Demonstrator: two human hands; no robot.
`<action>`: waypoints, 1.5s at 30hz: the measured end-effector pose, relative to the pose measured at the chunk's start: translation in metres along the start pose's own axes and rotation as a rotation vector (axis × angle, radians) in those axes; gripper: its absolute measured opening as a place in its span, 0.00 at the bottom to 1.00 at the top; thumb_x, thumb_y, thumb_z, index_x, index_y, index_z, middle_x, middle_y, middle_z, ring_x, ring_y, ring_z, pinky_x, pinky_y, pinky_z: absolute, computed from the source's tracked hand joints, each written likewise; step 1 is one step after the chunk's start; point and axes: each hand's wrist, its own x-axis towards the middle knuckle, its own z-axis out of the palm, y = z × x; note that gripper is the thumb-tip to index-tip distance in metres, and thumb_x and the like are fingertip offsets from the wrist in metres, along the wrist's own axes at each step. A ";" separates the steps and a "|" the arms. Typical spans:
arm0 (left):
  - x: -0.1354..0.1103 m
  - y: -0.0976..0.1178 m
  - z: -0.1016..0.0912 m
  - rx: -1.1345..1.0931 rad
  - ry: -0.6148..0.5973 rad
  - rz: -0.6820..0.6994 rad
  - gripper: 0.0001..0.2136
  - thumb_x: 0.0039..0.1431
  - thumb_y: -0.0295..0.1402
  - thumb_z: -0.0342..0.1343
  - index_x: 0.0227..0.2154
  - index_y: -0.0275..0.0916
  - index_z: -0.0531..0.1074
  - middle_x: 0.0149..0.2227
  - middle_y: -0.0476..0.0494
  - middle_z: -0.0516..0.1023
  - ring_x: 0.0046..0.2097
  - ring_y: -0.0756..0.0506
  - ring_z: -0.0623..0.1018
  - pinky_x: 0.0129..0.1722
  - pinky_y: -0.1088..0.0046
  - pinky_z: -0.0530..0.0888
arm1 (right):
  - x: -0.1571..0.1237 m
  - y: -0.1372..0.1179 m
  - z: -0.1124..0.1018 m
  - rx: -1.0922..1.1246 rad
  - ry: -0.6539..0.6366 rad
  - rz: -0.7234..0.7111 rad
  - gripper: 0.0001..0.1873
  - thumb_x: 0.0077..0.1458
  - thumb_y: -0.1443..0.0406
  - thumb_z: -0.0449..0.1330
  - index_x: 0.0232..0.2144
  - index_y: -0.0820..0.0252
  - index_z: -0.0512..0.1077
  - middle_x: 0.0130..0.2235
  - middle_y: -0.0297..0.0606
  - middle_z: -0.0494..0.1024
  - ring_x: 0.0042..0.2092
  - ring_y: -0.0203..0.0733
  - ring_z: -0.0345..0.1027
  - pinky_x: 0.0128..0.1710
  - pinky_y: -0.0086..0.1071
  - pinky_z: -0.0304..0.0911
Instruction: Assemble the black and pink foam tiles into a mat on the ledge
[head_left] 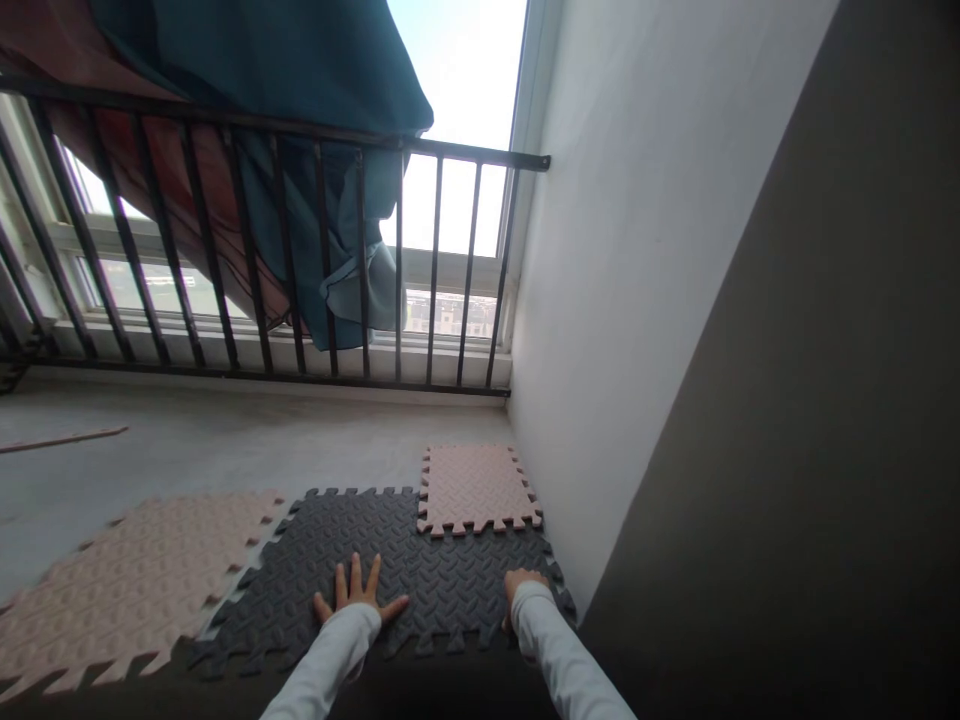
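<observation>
My left hand (358,597) lies flat with fingers spread on a dark grey foam puzzle mat (322,530). A second dark foam puzzle mat (457,580) is joined to it on the right, against the wall. On that mat's right part rests my right hand (523,590), curled into a fist, with nothing visible in it. Beyond the fist, a pink foam puzzle mat (478,485) overlaps the back of the dark mats. Another stretch of pink foam matting (142,570) lies to the left, a narrow gap away from the dark mat.
A white wall (600,300) rises close on the right. Black metal railing (322,379) crosses in front of the window, with a blue and pink curtain (300,80) hanging through it. Grey floor (225,430) shows behind the mats, and a thin pink strip (67,440) lies at far left.
</observation>
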 end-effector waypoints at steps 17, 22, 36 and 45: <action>0.011 0.004 0.026 -0.050 0.139 0.016 0.39 0.37 0.56 0.49 0.55 0.52 0.49 0.62 0.44 0.39 0.61 0.34 0.39 0.51 0.41 0.45 | 0.064 -0.021 -0.014 0.059 0.448 0.035 0.18 0.49 0.62 0.52 0.44 0.56 0.67 0.47 0.47 0.68 0.50 0.48 0.59 0.46 0.39 0.56; 0.007 0.004 0.023 -0.059 0.111 0.000 0.40 0.35 0.56 0.49 0.55 0.52 0.49 0.62 0.45 0.39 0.61 0.35 0.39 0.51 0.42 0.43 | 0.091 -0.035 -0.023 0.027 0.510 0.042 0.17 0.51 0.64 0.49 0.42 0.61 0.69 0.45 0.51 0.70 0.48 0.49 0.60 0.45 0.40 0.54; 0.004 0.002 0.024 -0.080 0.141 0.025 0.39 0.36 0.55 0.47 0.55 0.52 0.49 0.62 0.46 0.39 0.61 0.35 0.39 0.51 0.41 0.42 | 0.132 -0.047 -0.046 0.012 0.497 0.020 0.21 0.52 0.69 0.44 0.47 0.65 0.65 0.47 0.54 0.68 0.50 0.47 0.58 0.45 0.40 0.52; 0.006 0.002 0.025 -0.076 0.136 0.022 0.39 0.35 0.55 0.48 0.55 0.53 0.49 0.62 0.45 0.39 0.61 0.34 0.39 0.51 0.41 0.43 | 0.142 -0.044 -0.046 0.039 0.451 0.042 0.26 0.52 0.64 0.44 0.53 0.65 0.56 0.54 0.54 0.58 0.55 0.50 0.50 0.48 0.44 0.51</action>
